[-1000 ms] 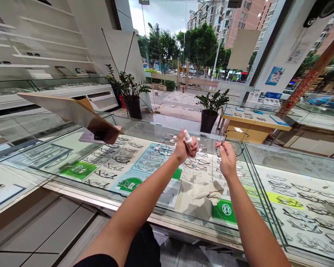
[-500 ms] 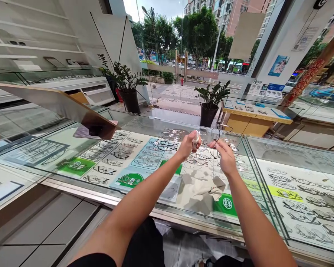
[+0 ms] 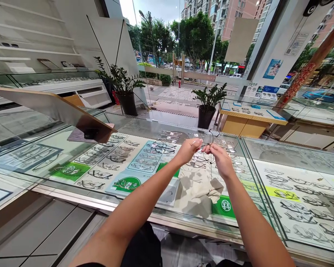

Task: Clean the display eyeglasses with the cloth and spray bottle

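My right hand [image 3: 220, 159] pinches a thin dark-framed pair of eyeglasses [image 3: 212, 137], held up above the glass counter with the lenses turned nearly edge-on. Close beside it on the left, my left hand [image 3: 188, 151] is closed, its thumb uppermost and pointing toward the glasses. Its fingers wrap the small white bottle seen earlier, which is now almost entirely hidden. Below the hands a crumpled beige cloth [image 3: 200, 188] lies on the countertop.
The glass display case [image 3: 167, 218] holds rows of eyeglasses, green cards [image 3: 224, 207] and a pale blue tray [image 3: 144, 157]. A tilted wooden-edged panel [image 3: 58, 107] stands at left on the counter. Potted plants [image 3: 207, 116] and a wooden table [image 3: 247, 124] stand beyond.
My hands have come closer together, the left beside the glasses. The white bottle in my left hand has turned mostly out of sight. The view has shifted slightly.
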`<move>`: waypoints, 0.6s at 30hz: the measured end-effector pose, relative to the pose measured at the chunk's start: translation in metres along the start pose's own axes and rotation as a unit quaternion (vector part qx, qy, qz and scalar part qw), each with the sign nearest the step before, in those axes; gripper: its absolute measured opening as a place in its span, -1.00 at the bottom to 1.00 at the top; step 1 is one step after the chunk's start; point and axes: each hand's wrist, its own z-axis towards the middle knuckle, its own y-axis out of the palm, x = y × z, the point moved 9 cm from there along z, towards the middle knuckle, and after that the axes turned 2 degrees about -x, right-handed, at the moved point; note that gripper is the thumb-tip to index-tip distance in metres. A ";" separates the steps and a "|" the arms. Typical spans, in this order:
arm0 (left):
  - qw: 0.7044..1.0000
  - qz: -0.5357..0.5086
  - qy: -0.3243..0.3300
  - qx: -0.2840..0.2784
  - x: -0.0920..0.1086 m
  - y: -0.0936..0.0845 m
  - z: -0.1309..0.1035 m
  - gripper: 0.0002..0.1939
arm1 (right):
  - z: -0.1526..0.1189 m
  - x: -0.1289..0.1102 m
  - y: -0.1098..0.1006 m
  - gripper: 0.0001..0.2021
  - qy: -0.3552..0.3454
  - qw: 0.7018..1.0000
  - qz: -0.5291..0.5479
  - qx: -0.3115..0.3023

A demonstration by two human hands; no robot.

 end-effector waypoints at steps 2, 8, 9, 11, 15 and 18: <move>1.000 0.000 0.005 -0.007 0.000 0.001 0.000 -0.38 | 0.000 0.000 0.002 -0.75 -0.002 1.000 -0.001 -0.005; 0.999 -0.023 0.007 -0.026 -0.002 0.007 0.000 -0.39 | -0.001 -0.002 0.009 -0.74 -0.003 0.999 0.014 -0.029; 0.999 -0.029 0.001 -0.024 -0.002 0.007 0.000 -0.39 | -0.002 -0.002 0.009 -0.73 -0.003 0.999 0.015 -0.032; 0.999 -0.034 -0.010 -0.013 -0.002 0.005 -0.001 -0.38 | -0.002 -0.002 0.008 -0.73 -0.003 0.999 0.016 -0.028; 1.000 0.004 -0.021 -0.019 0.002 0.005 -0.003 -0.39 | 0.001 -0.001 -0.006 -0.75 -0.003 0.999 0.032 0.018; 0.998 0.035 -0.016 -0.051 0.004 0.012 -0.005 -0.39 | 0.003 0.001 -0.023 -0.78 -0.001 0.995 0.060 0.074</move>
